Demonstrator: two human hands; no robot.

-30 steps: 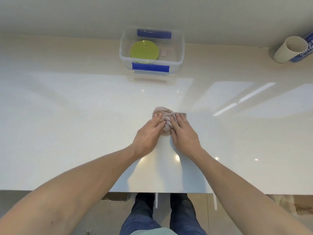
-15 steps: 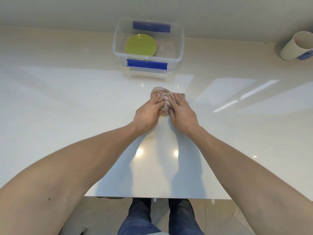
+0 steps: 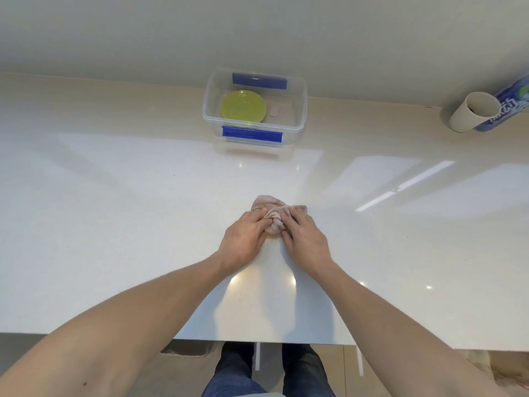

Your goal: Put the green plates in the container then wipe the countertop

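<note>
Head cam, only view here. Both hands are down on a bunched-up pinkish cloth (image 3: 271,214) on the table (image 3: 114,224). Left hand (image 3: 245,238) has its fingers bent over the cloth's left side, right hand (image 3: 304,235) is laid over the right side w/ fingers fairly straight, pressing down. They sit right next to each other w/ the cloth wad between and under the fingertips, prob bc two hands give more pressure for scrubbing one spot.

Straight ahead of the hands, well apart from them, up against the wall, is the clear container (image 3: 300,110) w/ blue clips. Green plates (image 3: 243,106) are lying flat inside it, look stacked but can't tell how many. Small pale thing just beside them in the tub, no idea what it is.

So imo the plates part is done and this is the wiping step, tub parked at the back to keep it out of the wiping path.

Far ahead and off to the right hand's side there's a paper roll (image 3: 475,111) lying on its side in printed wrap.
</note>
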